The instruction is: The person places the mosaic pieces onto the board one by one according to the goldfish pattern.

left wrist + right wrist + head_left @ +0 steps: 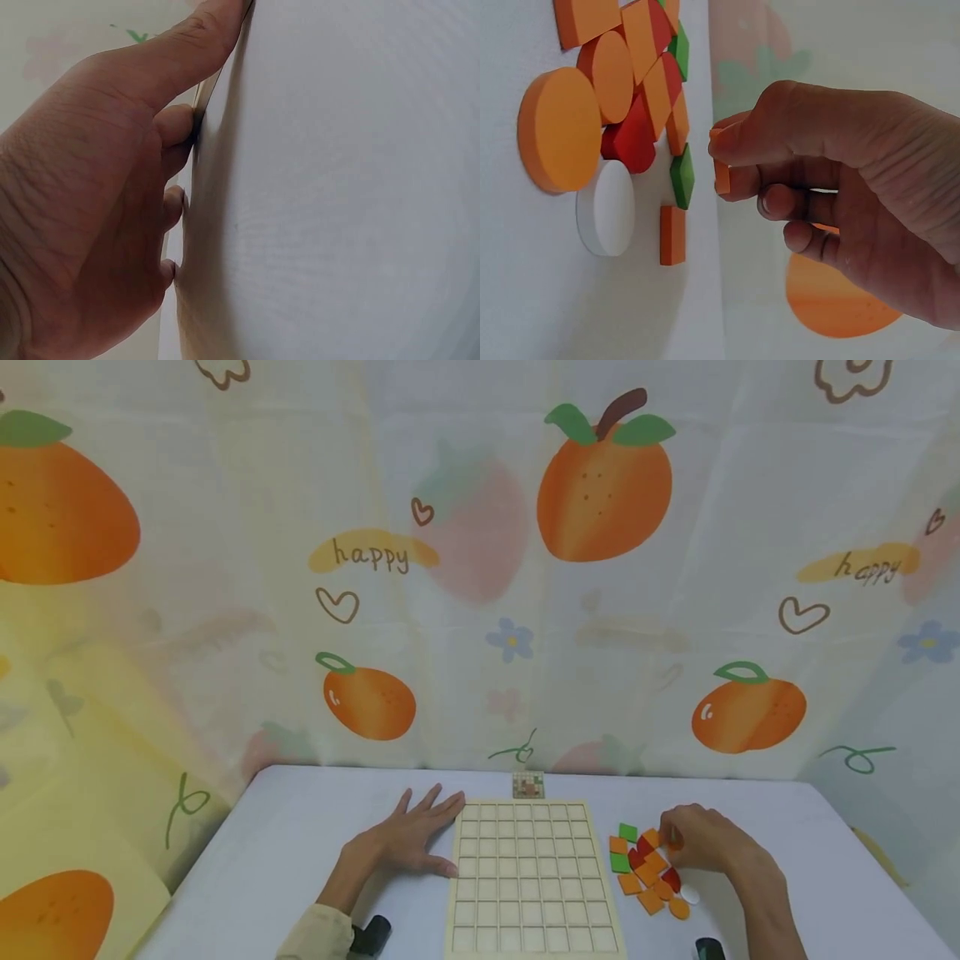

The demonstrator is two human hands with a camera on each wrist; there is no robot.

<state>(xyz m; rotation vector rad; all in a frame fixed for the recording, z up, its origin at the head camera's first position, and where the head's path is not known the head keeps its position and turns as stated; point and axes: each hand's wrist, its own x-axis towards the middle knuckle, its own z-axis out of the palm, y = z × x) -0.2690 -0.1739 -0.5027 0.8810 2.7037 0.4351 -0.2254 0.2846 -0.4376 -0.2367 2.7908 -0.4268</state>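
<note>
A pale grid board [534, 866] with raised dividers lies on the table. My left hand [417, 835] spreads its fingers at the board's left edge, thumb and index fingertip touching its rim; in the left wrist view the left hand [90, 172] rests low over the white surface. Right of the board is a loose cluster of flat orange, red and green pieces [649, 875]. Above it, my right hand [705, 841] pinches a small orange piece [721, 169] between thumb and fingers, clear of the table in the right wrist view.
A small patterned picture card [528, 785] lies just beyond the board's far edge. At the cluster's near right is a white round piece [690, 894], close to an orange disc [678, 908]. A fruit-printed curtain [480, 685] stands behind the white table [262, 852].
</note>
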